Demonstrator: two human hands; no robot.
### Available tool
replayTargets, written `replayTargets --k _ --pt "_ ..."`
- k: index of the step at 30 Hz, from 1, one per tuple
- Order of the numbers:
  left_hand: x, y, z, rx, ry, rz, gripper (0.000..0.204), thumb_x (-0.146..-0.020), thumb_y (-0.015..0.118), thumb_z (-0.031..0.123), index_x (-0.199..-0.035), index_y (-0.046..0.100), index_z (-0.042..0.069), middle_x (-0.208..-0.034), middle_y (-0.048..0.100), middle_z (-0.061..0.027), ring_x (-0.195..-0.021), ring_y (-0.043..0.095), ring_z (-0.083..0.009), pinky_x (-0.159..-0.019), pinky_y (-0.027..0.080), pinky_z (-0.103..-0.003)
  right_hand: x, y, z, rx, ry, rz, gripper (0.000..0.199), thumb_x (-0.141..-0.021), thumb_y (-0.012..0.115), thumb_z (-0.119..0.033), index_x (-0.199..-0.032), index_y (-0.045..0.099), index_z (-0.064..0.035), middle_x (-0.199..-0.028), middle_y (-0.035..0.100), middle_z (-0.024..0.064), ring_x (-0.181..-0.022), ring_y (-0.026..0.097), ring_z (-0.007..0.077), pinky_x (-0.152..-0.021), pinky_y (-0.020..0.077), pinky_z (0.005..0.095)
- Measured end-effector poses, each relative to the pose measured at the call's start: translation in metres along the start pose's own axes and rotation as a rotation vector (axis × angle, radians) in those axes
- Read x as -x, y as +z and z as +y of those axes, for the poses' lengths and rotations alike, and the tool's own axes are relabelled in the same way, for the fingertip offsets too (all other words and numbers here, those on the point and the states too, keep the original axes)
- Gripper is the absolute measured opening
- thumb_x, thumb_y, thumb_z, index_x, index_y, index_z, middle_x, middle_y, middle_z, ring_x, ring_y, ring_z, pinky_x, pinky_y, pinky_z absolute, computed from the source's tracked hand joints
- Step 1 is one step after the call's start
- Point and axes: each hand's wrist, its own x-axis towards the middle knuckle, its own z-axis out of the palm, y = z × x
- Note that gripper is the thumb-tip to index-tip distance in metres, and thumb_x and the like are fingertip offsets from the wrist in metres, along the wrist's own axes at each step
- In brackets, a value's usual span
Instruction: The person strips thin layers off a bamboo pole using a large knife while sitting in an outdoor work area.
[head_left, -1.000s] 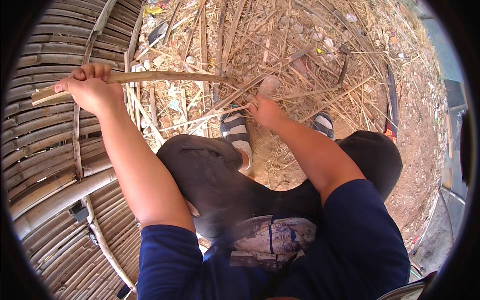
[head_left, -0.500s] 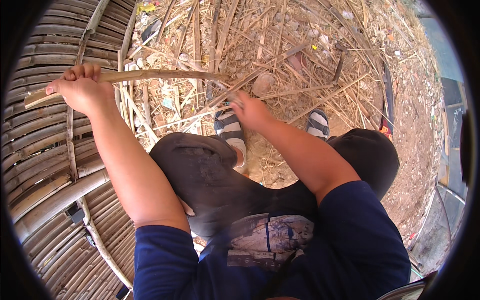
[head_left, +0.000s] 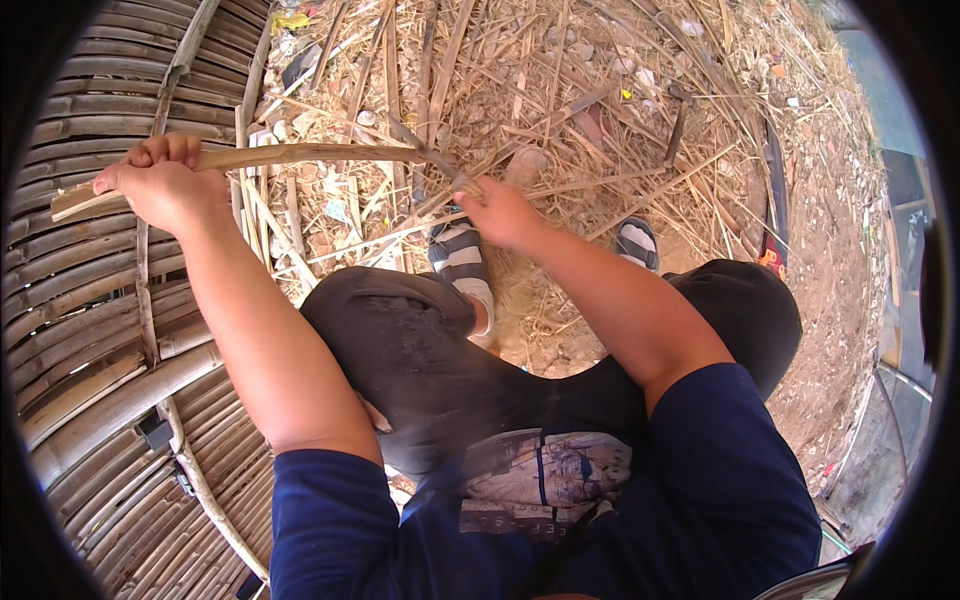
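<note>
My left hand (head_left: 170, 185) is closed around the left part of a long split bamboo strip (head_left: 310, 153). Its pale, ragged end sticks out past my thumb, and the rest stretches right, slightly bowed, above the littered ground. My right hand (head_left: 500, 212) grips what looks like a knife (head_left: 432, 155) by its handle, most of which my fingers cover. The dark, narrow blade points up and left and crosses the strip's far right end; whether it touches cannot be made out. Both my feet, in striped sandals (head_left: 461, 255), are just below the knife.
Bamboo splinters and shavings (head_left: 540, 110) cover the ground ahead. A hammer (head_left: 678, 130) lies among them at the right. Along the left side runs a slatted bamboo wall or platform (head_left: 90, 260). A dark strip-like object (head_left: 775, 195) lies farther right, beside bare earth.
The blade has swung up and left across the strip's end, with my right hand turning slightly. My left hand and the bamboo strip have barely shifted.
</note>
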Motion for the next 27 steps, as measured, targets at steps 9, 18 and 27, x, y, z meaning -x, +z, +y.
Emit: replayTargets --k 9,18,27 --pt "-0.007 -0.010 -0.006 -0.004 0.003 0.115 0.060 -0.104 0.027 0.066 -0.076 0.030 0.013 -0.065 0.028 0.0002 -0.055 0.020 -0.0149 -0.052 0.021 -0.030 0.013 -0.002 0.055 0.461 0.132 -0.036 0.047 -0.100 0.056 -0.038 -0.124 0.052 0.0019 -0.100 0.070 0.0271 -0.093 0.068 0.0454 -0.081 0.0531 0.0540" --pt "-0.004 -0.013 0.012 0.039 0.033 0.083 0.057 -0.104 0.024 0.065 -0.076 0.031 0.015 -0.063 0.031 0.0022 -0.054 0.021 -0.0135 -0.051 0.024 -0.029 0.012 -0.054 -0.011 -0.051 0.402 -0.162 0.045 -0.099 0.057 -0.038 -0.116 0.061 0.0035 -0.090 0.071 0.0229 -0.085 0.070 0.0393 -0.075 0.0546 0.0493" --pt "0.004 -0.065 0.135 0.337 0.353 0.024 0.066 -0.097 0.028 0.076 -0.067 0.031 0.017 -0.061 0.028 0.0013 -0.050 0.022 -0.0132 -0.046 0.021 -0.028 0.067 -0.113 -0.137 0.424 -0.423 0.202 0.040 -0.097 0.062 -0.039 -0.118 0.057 -0.0054 -0.078 0.070 0.0162 -0.069 0.069 0.0370 -0.065 0.0549 0.0466"
